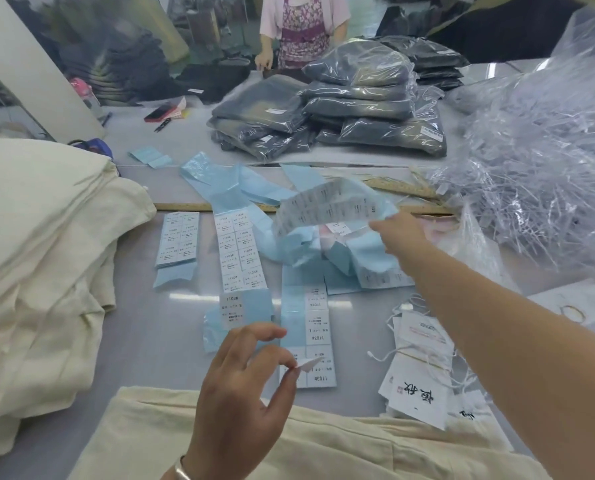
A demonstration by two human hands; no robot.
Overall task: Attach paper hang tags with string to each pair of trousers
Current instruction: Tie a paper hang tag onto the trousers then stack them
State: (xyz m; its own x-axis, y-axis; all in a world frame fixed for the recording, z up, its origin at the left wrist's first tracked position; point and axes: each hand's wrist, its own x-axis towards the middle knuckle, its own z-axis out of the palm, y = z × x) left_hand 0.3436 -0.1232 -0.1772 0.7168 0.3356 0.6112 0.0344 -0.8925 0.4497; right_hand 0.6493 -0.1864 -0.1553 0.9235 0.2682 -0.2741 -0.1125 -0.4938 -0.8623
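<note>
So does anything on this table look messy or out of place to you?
Mostly the blue sticker sheets: some lie flat in rows, but others are crumpled in a heap mid-table, and the right hand lifts one curling strip. The left hand pinches a small white sticker. The hang tags lie fanned with tangled strings.

Cream trousers (289, 445) lie flat at bottom centre; white hang tags (417, 386) with white string are stacked at lower right, overlapping them.
</note>
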